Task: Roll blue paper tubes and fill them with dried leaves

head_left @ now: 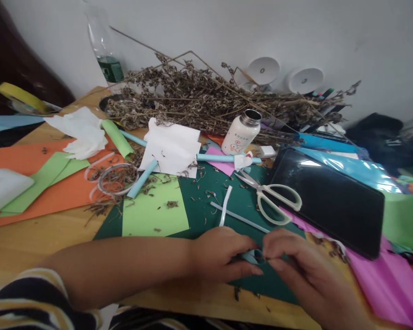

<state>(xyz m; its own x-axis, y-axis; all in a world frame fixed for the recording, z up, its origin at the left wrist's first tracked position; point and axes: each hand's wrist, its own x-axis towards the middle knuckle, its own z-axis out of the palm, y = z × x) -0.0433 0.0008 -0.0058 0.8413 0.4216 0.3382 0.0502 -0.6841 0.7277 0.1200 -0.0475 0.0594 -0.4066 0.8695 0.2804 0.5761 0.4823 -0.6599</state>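
My left hand (227,254) is closed round a light blue rolled paper tube (253,256) above the front of the green mat (206,197). The tube's open end faces right. There the fingertips of my right hand (296,266) pinch together at its rim; a small brown bit shows beside them, too small to name. Just beyond the hands lie a white strip (226,206) and a thin translucent stick (241,217). Scissors with pale handles (278,201) rest behind my right hand, partly over the tablet's edge.
Dried plant stems (192,91) heap along the wall. A white bottle (241,133) stands uncapped. A black tablet (330,197) lies right, over pink paper (388,279). At left are a tape ring with dried leaves (119,178), orange paper (65,197), tissue (82,130) and yellow tape (20,96).
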